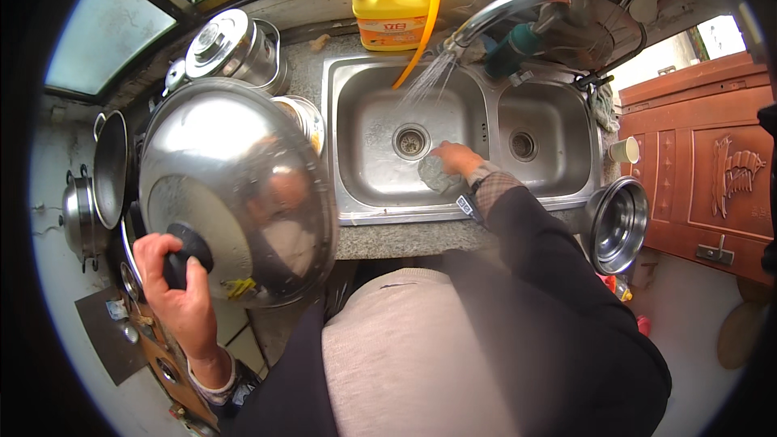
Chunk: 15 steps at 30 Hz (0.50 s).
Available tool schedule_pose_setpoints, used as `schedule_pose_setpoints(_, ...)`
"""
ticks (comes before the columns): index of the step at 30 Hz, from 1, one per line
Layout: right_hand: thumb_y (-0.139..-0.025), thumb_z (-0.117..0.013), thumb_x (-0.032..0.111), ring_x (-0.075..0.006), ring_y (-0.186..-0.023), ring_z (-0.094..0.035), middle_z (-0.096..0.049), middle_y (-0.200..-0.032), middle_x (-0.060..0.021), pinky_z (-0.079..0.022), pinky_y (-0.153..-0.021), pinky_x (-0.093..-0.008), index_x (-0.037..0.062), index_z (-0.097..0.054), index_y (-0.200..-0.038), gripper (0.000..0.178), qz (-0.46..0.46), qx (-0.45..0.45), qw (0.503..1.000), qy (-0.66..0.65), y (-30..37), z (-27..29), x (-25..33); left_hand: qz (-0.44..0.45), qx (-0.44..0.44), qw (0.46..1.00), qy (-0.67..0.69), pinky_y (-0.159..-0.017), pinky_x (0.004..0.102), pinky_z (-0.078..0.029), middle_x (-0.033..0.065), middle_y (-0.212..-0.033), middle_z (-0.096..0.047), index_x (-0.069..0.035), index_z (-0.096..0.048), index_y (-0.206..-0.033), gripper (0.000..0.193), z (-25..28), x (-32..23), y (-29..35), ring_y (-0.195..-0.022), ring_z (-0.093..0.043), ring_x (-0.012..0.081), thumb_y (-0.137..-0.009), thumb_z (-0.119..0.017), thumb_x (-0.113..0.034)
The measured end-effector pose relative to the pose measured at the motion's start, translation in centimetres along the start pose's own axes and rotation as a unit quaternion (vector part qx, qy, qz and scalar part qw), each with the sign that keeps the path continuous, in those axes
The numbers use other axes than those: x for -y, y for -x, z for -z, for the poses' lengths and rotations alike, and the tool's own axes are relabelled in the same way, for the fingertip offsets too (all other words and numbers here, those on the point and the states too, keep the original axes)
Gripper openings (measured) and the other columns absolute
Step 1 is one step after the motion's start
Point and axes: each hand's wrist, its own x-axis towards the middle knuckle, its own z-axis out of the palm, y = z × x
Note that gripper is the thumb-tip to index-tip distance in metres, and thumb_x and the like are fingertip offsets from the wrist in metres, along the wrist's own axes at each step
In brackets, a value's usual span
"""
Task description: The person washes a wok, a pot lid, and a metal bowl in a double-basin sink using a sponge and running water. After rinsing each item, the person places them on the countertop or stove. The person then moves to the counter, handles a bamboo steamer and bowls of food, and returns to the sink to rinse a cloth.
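My left hand [182,295] grips the black knob of a large, shiny domed pot lid [218,125]. The lid is tilted up at the left of the sink, its metal wet and mirror-like. My right hand [459,159] is closed on a greyish-green dishcloth [438,174] low in the larger basin of the steel double sink [380,214], just right of its drain. Water sprays from the chrome faucet [510,6] into that basin. A yellow-orange hose [430,12] hangs down over the basin's far edge.
Behind the sink stands a yellow pump jug [392,12]. Steel pots [231,44] crowd the far left counter, beside stacked plates [303,121]. At right are a steel bowl [617,226], a paper cup [624,150] and a reddish-brown door [704,170]. Pans [111,170] lean against the left wall.
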Motion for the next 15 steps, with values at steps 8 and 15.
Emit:
schedule_pose_setpoints(8, -0.075, -0.064, 0.01, -0.0291, -0.116, -0.044, -0.046, -0.127, -0.0103, -0.044, -0.089, -0.0388, 0.0138, -0.055, -0.119, 0.045, -0.006, 0.088, 0.996, 0.016, -1.4, -5.3, -2.8, -0.087, 0.213, 0.969, 0.096, -0.069, 0.0374, -0.046, 0.0134, -0.083, -0.051, -0.003, -0.056, -0.083, 0.019, -12.1, -9.1, -2.9, -0.076, -0.055, 0.0325, -0.064, -0.055, 0.001)
schedule_pose_setpoints(15, -0.075, -0.066, 0.012, -0.0256, -0.098, -0.055, -0.057, -0.11, -0.0104, -0.047, -0.08, -0.0372, 0.0081, -0.058, -0.114, 0.04, 0.033, 0.142, 0.967, -0.209, 1.7, -1.1, -6.6, -0.068, 0.309, 0.944, 0.092, -0.073, 0.0396, -0.046, 0.0168, -0.085, -0.052, -0.003, -0.057, -0.084, 0.018, -23.2, -10.4, -2.1, -0.078, -0.055, 0.0365, -0.065, -0.057, -0.005)
